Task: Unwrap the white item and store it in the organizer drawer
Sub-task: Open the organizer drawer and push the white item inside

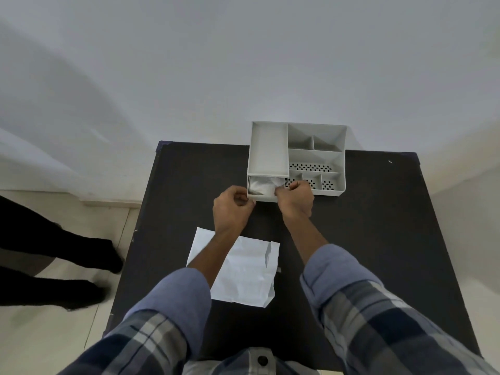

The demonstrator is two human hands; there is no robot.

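A grey organizer (316, 155) stands at the far edge of the black table (365, 239). Its drawer (261, 197) is pulled partway out at the lower left, and the white item (263, 185) lies crumpled inside it. My left hand (232, 209) is curled at the drawer's left front corner, fingers closed and touching the drawer front. My right hand (295, 197) is fisted at the drawer's right front corner, its fingers pinching the white item's right edge. The opened white wrapping paper (243, 269) lies flat on the table under my left forearm.
The organizer's open compartments (315, 143) to the right of the drawer hold nothing visible. A person's dark-clothed legs (54, 255) stand on the floor left of the table. A white wall rises right behind the organizer.
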